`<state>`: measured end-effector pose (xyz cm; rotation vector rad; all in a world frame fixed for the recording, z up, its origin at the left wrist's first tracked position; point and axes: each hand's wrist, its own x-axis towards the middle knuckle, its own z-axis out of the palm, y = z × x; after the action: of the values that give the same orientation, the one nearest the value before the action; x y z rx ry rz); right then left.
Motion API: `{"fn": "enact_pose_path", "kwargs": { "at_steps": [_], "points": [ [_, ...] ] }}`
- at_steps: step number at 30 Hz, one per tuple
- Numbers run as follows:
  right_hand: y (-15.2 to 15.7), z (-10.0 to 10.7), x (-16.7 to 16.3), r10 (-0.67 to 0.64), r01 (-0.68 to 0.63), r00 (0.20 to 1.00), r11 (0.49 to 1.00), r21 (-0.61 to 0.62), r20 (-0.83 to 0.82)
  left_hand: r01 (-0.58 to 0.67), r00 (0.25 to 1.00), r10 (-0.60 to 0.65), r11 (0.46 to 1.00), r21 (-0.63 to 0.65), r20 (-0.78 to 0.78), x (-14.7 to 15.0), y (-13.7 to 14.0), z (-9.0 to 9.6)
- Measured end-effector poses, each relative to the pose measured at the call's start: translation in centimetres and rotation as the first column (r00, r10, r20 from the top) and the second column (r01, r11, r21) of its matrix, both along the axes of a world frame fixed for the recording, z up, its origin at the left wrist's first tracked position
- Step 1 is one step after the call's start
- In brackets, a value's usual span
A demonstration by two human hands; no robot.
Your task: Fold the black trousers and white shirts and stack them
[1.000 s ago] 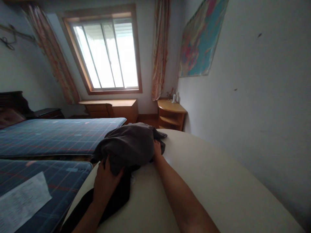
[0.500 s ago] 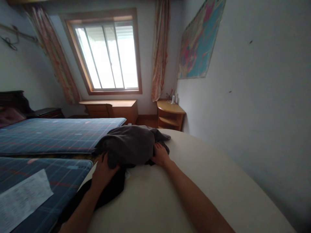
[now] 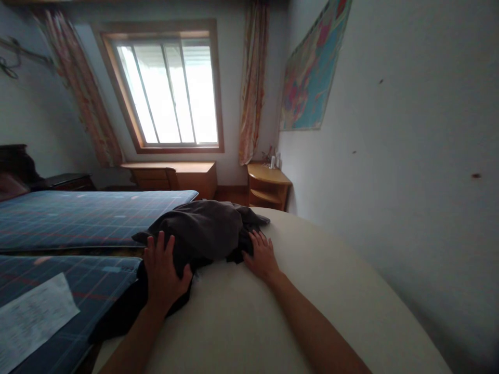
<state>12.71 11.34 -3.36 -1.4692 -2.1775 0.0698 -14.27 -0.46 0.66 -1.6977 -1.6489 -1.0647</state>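
A crumpled dark grey garment [image 3: 206,226] lies in a heap at the far end of a pale, round-edged table [image 3: 234,322]. Black cloth [image 3: 120,311] trails from its left side over the table's left edge. My left hand [image 3: 166,270] is at the near left of the heap, fingers spread and thumb out to the side. At the right end of the heap, my right hand [image 3: 263,254] has its fingers apart, with the tips against the dark cloth. Whether the heap is one garment or more I cannot tell.
Left of the table are mattresses in blue plaid [image 3: 97,218], with a printed paper sheet [image 3: 39,319] on the nearer one. A wooden desk [image 3: 175,169] stands under the window, and a corner shelf [image 3: 268,176] by the right wall [image 3: 409,208]. A map [image 3: 312,78] hangs there.
Both hands have loosened from the garment and their fingers have spread. The heap's left edge now reaches further left. The view has shifted slightly.
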Motion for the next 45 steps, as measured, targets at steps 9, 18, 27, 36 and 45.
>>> {"fn": "enact_pose_path", "kwargs": {
  "at_steps": [9,18,27,36,45],
  "points": [
    [-5.9,0.0,8.7,-0.077,0.113,0.981,0.973,-0.203,0.176,0.504,0.778,-0.628,0.616,-0.605,0.008,17.0,3.1,-3.3],
    [-11.3,0.5,11.0,-0.085,0.148,0.971,0.947,-0.286,0.222,0.400,0.846,-0.531,0.573,-0.715,0.047,18.4,2.3,-4.2],
    [-11.5,0.8,11.2,-0.022,0.074,0.983,0.957,-0.280,0.184,0.517,0.755,-0.650,0.510,-0.687,0.086,16.9,1.8,-4.5],
    [-11.2,1.5,10.7,-0.010,0.059,0.985,0.957,-0.284,0.173,0.434,0.818,-0.571,0.542,-0.720,0.064,17.4,2.0,-4.7],
    [-11.1,1.4,10.9,-0.010,0.063,0.984,0.953,-0.295,0.178,0.445,0.814,-0.576,0.525,-0.725,0.083,17.4,1.7,-4.1]
  ]
}}
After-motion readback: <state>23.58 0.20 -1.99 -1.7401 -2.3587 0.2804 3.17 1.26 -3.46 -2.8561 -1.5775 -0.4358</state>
